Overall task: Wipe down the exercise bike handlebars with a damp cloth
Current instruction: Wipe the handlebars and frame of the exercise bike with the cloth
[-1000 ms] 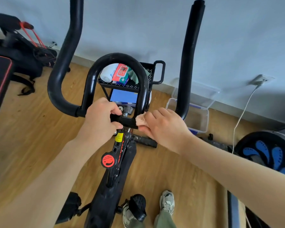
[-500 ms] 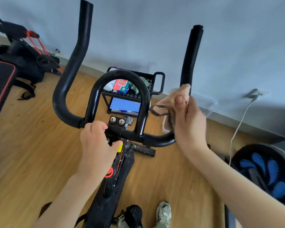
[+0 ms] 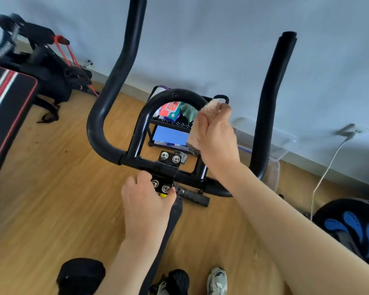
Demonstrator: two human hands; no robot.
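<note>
Wiping the inner loop, partway through.
The right hand pinches the cloth against the loop; the left hand grips the stem clamp. Both outer bars seem left.

Black tubular handlebars: outer horns matt, foam-like covering, slightly rough at the cut top ends. Inner black loop bar, frame centre: painted metal, smooth, semi-gloss, pale scuffs along the top. Black clamp plate below the loop: painted metal with four bright, polished silver bolt heads.

Beige cloth in right hand, centre right: soft, fuzzy nap, matt; a dark mesh-textured edge shows under the palm.

Floor: light wood-look boards, smooth, low sheen. Padded black bench with red and white stripes, left edge: smooth vinyl-like skin, slight gloss. Clear storage box, right of centre: translucent glossy plastic.
</note>
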